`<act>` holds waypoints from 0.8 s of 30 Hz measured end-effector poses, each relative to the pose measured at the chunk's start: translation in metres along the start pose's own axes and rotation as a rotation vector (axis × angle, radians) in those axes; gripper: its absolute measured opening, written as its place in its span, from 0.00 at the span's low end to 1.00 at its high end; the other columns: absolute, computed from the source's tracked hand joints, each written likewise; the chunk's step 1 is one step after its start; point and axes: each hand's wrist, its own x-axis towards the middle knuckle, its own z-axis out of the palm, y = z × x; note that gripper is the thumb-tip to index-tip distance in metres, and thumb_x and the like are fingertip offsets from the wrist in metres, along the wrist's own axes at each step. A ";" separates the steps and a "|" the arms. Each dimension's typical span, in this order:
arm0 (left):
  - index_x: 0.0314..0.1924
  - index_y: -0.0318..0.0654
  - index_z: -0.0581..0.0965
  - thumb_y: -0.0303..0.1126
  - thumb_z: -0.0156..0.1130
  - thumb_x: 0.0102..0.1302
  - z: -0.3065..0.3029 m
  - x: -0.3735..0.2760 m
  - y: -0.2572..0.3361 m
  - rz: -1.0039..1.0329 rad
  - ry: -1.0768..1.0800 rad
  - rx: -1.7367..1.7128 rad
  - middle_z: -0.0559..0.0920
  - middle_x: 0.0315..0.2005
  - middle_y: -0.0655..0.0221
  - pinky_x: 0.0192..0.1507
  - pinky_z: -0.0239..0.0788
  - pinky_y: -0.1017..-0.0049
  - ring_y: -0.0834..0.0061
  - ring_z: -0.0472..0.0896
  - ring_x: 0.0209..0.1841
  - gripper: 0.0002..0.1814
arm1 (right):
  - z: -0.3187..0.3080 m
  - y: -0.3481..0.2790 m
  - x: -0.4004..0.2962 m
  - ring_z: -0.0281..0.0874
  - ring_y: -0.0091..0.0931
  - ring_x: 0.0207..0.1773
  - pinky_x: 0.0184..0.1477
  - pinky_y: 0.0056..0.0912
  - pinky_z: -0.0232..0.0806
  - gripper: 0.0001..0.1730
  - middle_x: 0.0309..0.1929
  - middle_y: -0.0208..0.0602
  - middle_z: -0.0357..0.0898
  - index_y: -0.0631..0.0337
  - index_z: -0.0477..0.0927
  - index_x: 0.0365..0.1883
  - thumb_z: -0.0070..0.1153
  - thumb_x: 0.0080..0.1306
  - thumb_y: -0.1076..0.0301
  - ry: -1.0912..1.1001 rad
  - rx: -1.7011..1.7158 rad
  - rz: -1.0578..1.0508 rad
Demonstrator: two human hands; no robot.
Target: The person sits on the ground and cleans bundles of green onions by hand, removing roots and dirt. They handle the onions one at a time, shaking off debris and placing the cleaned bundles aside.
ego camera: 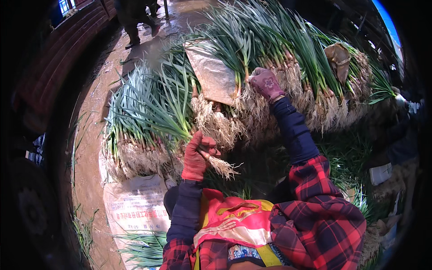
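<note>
My left hand (199, 155), in a red knit glove, is closed around the stems of several garlic plants (184, 130); their green leaves fan up and left, and pale roots stick out below the fist. My right hand (266, 84), in a purple-pink glove with a flower print, is raised at the heap and grips a garlic plant (246, 69) at the base of its stem. Around both hands lies a long heap of garlic plants (276, 44), leaves pointing away from me and tangled roots towards me. A pale woven sack (212, 74) lies among them, left of my right hand.
A printed woven sack (136, 209) with green leaves on it lies at lower left. Wet brown ground (89, 135) runs along the left. A person's legs (131, 28) are at the top. At far right, a co-worker's gloved hand (400, 99) holds green plants. Cut leaves lie before me.
</note>
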 end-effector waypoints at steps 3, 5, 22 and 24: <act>0.25 0.37 0.74 0.44 0.52 0.61 0.002 -0.001 -0.002 -0.060 0.203 0.016 0.78 0.25 0.63 0.27 0.72 0.66 0.74 0.74 0.20 0.17 | 0.010 0.005 -0.011 0.73 0.35 0.29 0.33 0.33 0.65 0.14 0.24 0.42 0.76 0.60 0.75 0.25 0.55 0.51 0.57 0.058 0.184 0.127; 0.30 0.35 0.75 0.43 0.52 0.61 0.001 -0.001 -0.004 -0.080 0.184 0.076 0.79 0.28 0.60 0.26 0.72 0.68 0.76 0.74 0.20 0.16 | 0.008 0.010 -0.006 0.74 0.40 0.32 0.35 0.36 0.65 0.17 0.27 0.45 0.77 0.60 0.75 0.26 0.54 0.52 0.53 0.095 0.123 0.162; 0.43 0.34 0.72 0.31 0.57 0.58 -0.002 0.004 -0.024 0.007 0.084 0.525 0.73 0.23 0.74 0.27 0.73 0.76 0.80 0.73 0.20 0.14 | 0.084 -0.049 -0.111 0.70 0.16 0.19 0.20 0.16 0.61 0.08 0.21 0.29 0.76 0.65 0.76 0.30 0.52 0.58 0.68 -0.420 0.969 0.207; 0.34 0.34 0.72 0.31 0.57 0.58 0.009 0.004 -0.027 -0.101 0.269 0.175 0.74 0.21 0.71 0.23 0.71 0.78 0.78 0.73 0.18 0.08 | 0.074 -0.061 -0.121 0.72 0.16 0.25 0.26 0.18 0.64 0.11 0.23 0.28 0.76 0.66 0.76 0.33 0.53 0.58 0.66 -0.496 0.844 0.255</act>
